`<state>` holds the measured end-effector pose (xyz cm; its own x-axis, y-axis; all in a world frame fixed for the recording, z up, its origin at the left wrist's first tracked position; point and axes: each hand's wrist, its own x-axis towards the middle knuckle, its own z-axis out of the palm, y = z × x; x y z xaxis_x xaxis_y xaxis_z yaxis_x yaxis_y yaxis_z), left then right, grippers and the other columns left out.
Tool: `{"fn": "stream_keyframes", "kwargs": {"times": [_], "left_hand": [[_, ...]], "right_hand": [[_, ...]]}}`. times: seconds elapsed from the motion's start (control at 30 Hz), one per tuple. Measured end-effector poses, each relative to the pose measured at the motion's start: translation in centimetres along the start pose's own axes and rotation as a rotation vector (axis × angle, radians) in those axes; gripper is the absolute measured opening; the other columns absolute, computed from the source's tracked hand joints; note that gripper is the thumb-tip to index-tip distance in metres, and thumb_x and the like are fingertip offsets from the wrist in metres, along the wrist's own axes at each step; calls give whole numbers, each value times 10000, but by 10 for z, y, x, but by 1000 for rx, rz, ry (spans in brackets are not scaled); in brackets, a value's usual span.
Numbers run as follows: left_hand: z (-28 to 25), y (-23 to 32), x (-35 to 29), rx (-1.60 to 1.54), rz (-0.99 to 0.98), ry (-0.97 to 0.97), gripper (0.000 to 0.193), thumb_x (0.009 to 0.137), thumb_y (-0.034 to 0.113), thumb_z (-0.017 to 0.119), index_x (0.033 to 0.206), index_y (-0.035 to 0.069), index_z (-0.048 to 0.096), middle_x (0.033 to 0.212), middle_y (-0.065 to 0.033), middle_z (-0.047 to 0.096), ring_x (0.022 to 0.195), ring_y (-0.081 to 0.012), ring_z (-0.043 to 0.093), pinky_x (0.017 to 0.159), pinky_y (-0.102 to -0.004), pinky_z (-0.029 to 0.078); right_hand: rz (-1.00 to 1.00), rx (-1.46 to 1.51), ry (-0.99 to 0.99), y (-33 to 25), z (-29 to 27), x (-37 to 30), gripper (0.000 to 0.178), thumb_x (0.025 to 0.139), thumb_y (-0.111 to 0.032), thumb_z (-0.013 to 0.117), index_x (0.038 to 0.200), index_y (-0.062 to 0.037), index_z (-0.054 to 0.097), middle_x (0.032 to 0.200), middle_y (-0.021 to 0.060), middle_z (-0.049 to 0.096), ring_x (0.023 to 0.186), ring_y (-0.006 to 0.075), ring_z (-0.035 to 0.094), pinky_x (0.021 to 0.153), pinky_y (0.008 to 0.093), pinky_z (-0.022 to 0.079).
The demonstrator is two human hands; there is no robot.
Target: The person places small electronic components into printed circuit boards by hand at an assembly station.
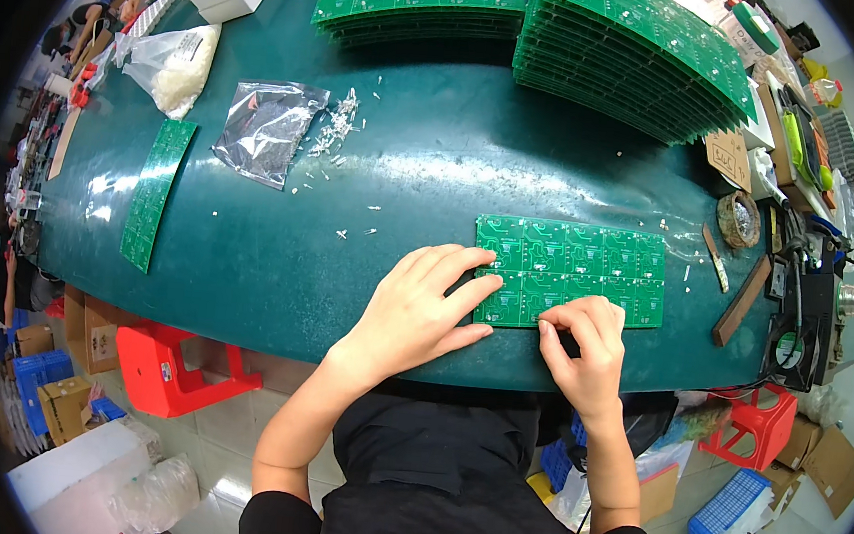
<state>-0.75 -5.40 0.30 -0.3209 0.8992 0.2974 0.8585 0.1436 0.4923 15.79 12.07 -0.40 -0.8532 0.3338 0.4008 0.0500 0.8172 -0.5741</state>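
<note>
A green circuit board panel point(644, 279) made up of several repeated sections lies flat on the dark green table in front of me. My left hand point(422, 302) rests at its left edge, fingers spread, with the fingertips on the board. Over the near edge, my right hand point(586, 352) is closed in a pinch, thumb and forefinger close to the board's surface. Whatever sits between those fingertips is too small to make out. Small white components point(336, 127) lie in a loose pile beyond my left hand, with a few strays scattered nearer.
Tall stacks of green boards point(624, 57) and a lower stack point(423, 1) stand at the back. A single board point(158, 196), a clear plastic bag point(269, 132) and a bag of white parts point(183, 72) lie left. A tape roll point(739, 219) and wooden strip point(742, 300) are right.
</note>
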Motion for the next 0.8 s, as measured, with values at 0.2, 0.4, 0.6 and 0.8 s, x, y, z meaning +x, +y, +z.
{"fn": "stream_keyframes", "kwargs": {"times": [0.2, 0.4, 0.6, 0.8], "left_hand": [[2, -4, 1, 24, 31, 47, 468, 718, 249, 832, 1139, 104, 689, 1271, -76, 639, 1145, -288, 627, 952, -411, 523], [3, -6, 2, 26, 52, 68, 455, 712, 246, 830, 1123, 106, 697, 1249, -77, 651, 1118, -285, 642, 929, -406, 541], [3, -7, 2, 15, 62, 81, 446, 716, 255, 827, 1117, 107, 698, 1235, -77, 655, 1110, -286, 648, 922, -400, 544], [4, -9, 2, 15, 64, 85, 440, 716, 263, 826, 1107, 106, 699, 1227, -79, 658, 1101, -281, 653, 917, -398, 545]], "right_hand": [[-44, -58, -9, -4, 1, 1, 205, 749, -5, 774, 903, -97, 674, 849, 15, 611, 791, 209, 610, 800, 369, 411], [-64, -75, -13, -7, 1, 4, 200, 763, -3, 766, 918, -77, 663, 847, 37, 603, 782, 230, 605, 776, 383, 443], [-100, -82, -72, -13, -2, 9, 198, 764, 1, 759, 918, -65, 655, 852, 58, 602, 778, 257, 597, 768, 394, 453], [-20, -116, -71, -18, 0, 4, 193, 769, 4, 747, 921, -56, 646, 867, 76, 596, 819, 270, 597, 763, 399, 452]]}}
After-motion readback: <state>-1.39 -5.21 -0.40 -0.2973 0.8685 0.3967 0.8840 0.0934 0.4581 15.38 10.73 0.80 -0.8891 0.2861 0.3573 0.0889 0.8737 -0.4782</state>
